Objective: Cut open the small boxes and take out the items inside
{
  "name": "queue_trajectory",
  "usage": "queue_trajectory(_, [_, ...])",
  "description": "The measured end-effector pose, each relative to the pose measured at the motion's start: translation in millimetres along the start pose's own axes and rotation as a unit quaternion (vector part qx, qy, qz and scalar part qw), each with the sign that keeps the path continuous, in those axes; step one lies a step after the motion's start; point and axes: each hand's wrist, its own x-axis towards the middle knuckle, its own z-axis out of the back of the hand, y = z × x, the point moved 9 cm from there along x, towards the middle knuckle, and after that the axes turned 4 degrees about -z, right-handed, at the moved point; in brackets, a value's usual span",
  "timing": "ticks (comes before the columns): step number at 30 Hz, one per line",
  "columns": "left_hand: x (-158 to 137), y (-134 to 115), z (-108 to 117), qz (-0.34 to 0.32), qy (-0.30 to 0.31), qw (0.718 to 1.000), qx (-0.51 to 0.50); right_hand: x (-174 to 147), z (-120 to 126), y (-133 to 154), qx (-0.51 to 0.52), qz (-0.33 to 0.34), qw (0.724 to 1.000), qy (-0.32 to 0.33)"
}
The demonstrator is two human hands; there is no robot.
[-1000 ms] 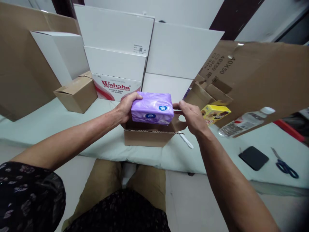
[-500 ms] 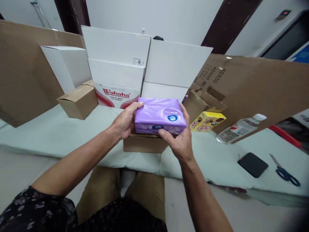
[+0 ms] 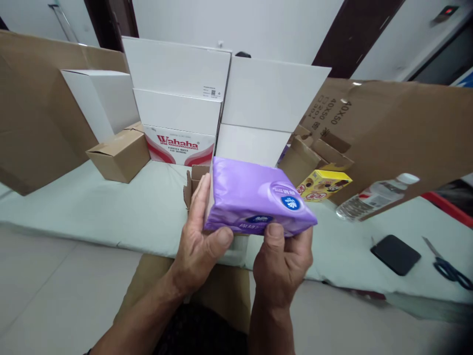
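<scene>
A purple pack of tissues (image 3: 251, 190) with blue brand labels is held up between both hands, tilted so its top and front side face me. My left hand (image 3: 197, 241) grips its left end, fingers along the side and thumb at the lower front edge. My right hand (image 3: 283, 261) clasps the lower right part, thumb pressed on the front and fingers underneath. Below and behind the pack stands an open brown cardboard box (image 3: 188, 190), mostly hidden by the pack; its left flap shows.
A closed brown carton (image 3: 121, 155) and a white-and-red Wahaha box (image 3: 179, 145) stand at the back left. To the right are a yellow snack box (image 3: 325, 185), a water bottle (image 3: 375, 197), a black flat pouch (image 3: 395, 254) and scissors (image 3: 449, 266). Large cardboard panels (image 3: 391, 123) border the table.
The tissue pack has come closer to me and lower, its right end swung down. My left hand has shifted from the pack's upper left corner to its lower left end.
</scene>
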Motion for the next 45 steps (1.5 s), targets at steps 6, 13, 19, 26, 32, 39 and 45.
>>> queue_trajectory(6, [15, -2, 4, -0.022, 0.013, 0.999, -0.042, 4, 13, 12, -0.049, 0.024, 0.998, -0.044])
queue_trajectory(13, [34, 6, 27, -0.038, 0.025, 0.997, -0.057, 12, 11, 28, -0.037, 0.092, 0.994, 0.051])
queue_trajectory(19, [35, 8, 41, -0.022, -0.022, 0.997, -0.065, 45, 50, 2, -0.229, 0.038, 0.966, 0.111])
queue_trajectory(26, [37, 4, 40, -0.023, -0.030, 0.996, -0.077, 59, 11, -68, -0.386, 0.002, 0.864, 0.322])
queue_trajectory(32, [37, 9, 41, -0.023, -0.025, 0.997, -0.076, 76, 8, -75, -0.452, 0.061, 0.865, 0.208])
queue_trajectory(39, [38, 17, 34, -0.019, -0.015, 0.997, -0.078, 77, 5, -86, -0.438, 0.050, 0.877, 0.189])
queue_trajectory(45, [36, 19, 34, -0.017, -0.022, 0.998, -0.065, 77, 33, -67, -0.341, 0.017, 0.930, 0.136])
